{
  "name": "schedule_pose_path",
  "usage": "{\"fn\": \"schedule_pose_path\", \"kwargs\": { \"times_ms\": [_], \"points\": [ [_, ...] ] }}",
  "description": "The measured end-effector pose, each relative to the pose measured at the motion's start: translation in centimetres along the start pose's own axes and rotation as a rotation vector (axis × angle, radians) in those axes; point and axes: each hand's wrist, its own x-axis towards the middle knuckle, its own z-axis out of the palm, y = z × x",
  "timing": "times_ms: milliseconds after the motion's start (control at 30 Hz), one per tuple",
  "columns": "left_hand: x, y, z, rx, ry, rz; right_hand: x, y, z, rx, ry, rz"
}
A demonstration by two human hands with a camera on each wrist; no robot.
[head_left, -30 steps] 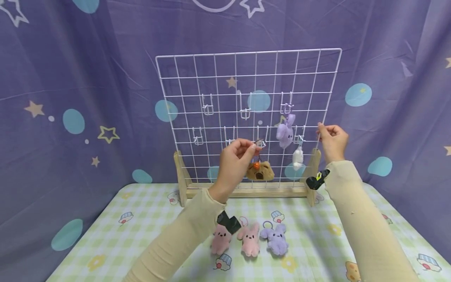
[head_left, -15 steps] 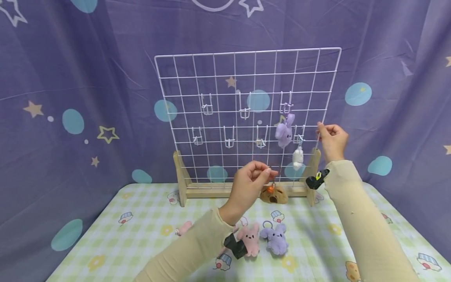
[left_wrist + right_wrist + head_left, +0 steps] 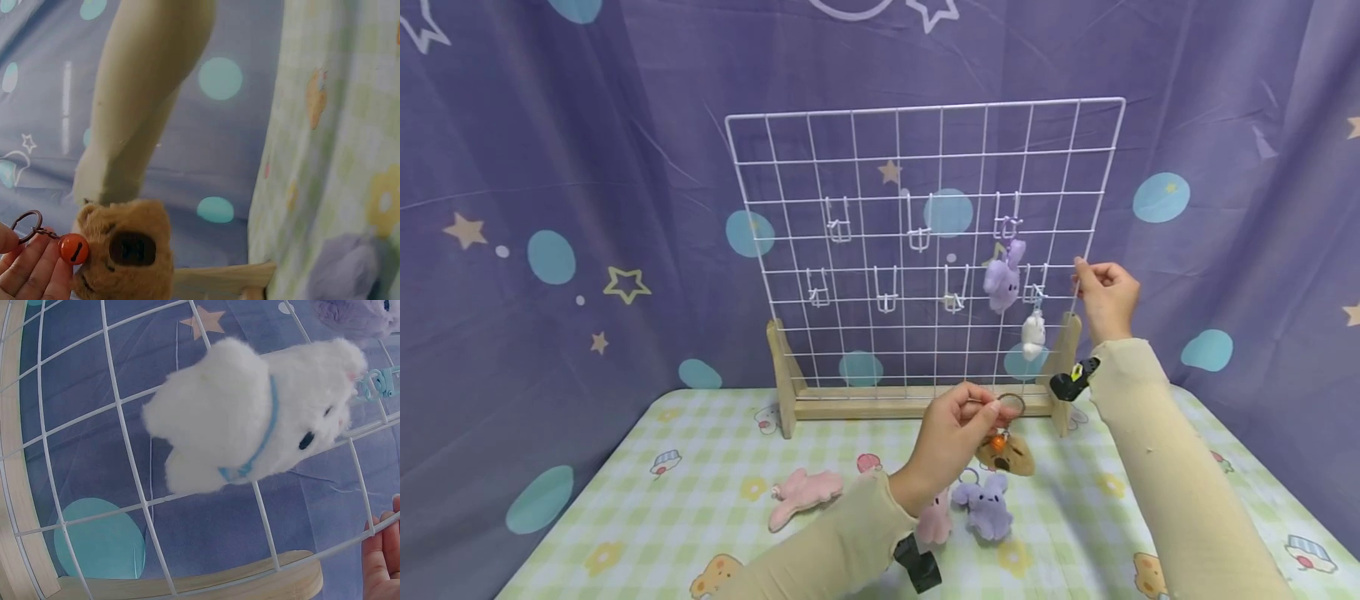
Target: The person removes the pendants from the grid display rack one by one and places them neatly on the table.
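L hand (image 3: 951,442) is pinching the ring (image 3: 1019,400) of a brown plush keychain (image 3: 1013,460) btwn thumb & fingers, w/ an orange bell (image 3: 997,442) dangling beside the plush. The keychain is hanging above the table (image 3: 625,533), just in front of the stand's wooden base bar (image 3: 857,408). R hand (image 3: 1108,302) is holding the R edge of the white wire grid (image 3: 925,109), thumb & fingers closing narrowly on the wire.

Near R hand, a white plush (image 3: 1033,335) w/ blue ribbon (image 3: 273,419) is hanging from a lower-row hook; a purple plush (image 3: 1002,283) is hanging from an upper-row hook, up & left of it. On table, a 2nd purple plush (image 3: 988,510) is lying next to a pink one (image 3: 936,523), partly hidden behind L forearm; another pink plush (image 3: 808,490) is lying farther left. Purple patterned curtain (image 3: 587,158) is hanging behind.
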Motion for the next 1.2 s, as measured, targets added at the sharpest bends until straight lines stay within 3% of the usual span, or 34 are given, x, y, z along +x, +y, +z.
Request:
{"fn": "schedule_pose_path", "kwargs": {
  "times_ms": [500, 1200],
  "points": [
    [-1.9, -2.9, 3.0, -0.129, -0.011, -0.128, 0.2, -0.1, 0.1, 0.022, -0.015, 0.008],
    [-4.6, -6.1, 5.2, -0.240, -0.020, -0.290, 0.9, 1.2, -0.3, 0.013, 0.003, 0.000]
  ]
}}
